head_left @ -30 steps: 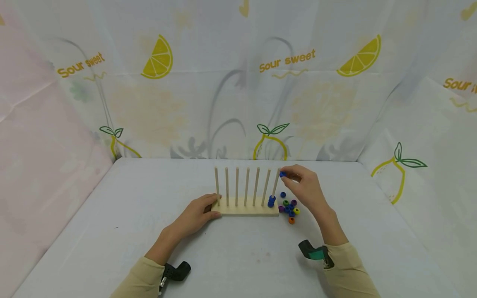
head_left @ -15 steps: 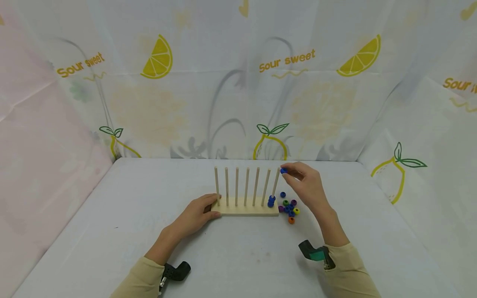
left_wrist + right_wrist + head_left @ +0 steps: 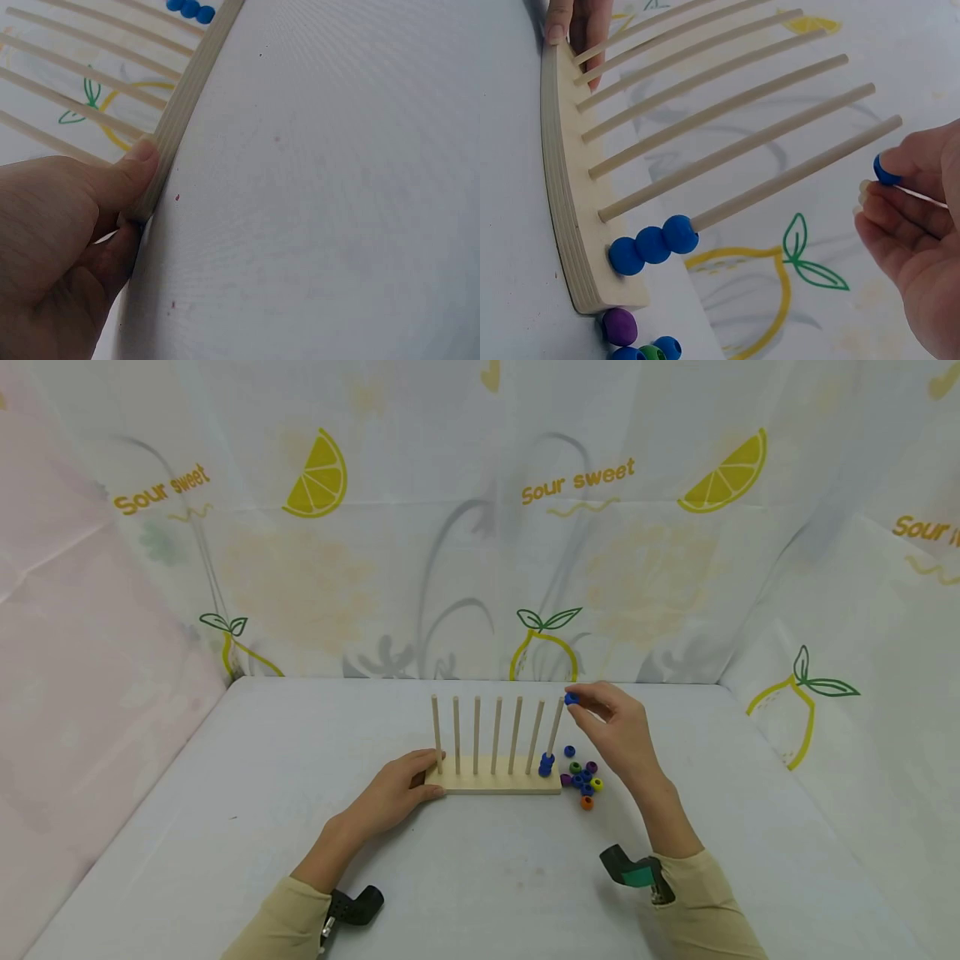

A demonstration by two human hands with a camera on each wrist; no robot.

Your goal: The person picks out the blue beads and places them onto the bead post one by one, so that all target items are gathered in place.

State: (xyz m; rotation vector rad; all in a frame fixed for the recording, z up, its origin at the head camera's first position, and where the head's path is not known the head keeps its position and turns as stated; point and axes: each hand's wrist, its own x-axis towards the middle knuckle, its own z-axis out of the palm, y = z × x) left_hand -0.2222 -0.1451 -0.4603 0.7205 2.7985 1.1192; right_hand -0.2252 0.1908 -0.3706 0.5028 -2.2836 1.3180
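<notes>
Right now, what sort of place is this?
Perhaps an indoor spot set up for filming handwork: lemon-printed cloth hangs behind and beside the white table, and two black wrist devices may be cameras.

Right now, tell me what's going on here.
A person's left hand grips the left end of a pale wooden rectangular base, while the right hand pinches a round blue bead close to the tip of the rightmost slim wooden peg but not on it. Three round blue beads are stacked at the bottom of that peg. Loose round beads in blue, purple, green, yellow and orange lie on the white tabletop by the base's right end.
</notes>
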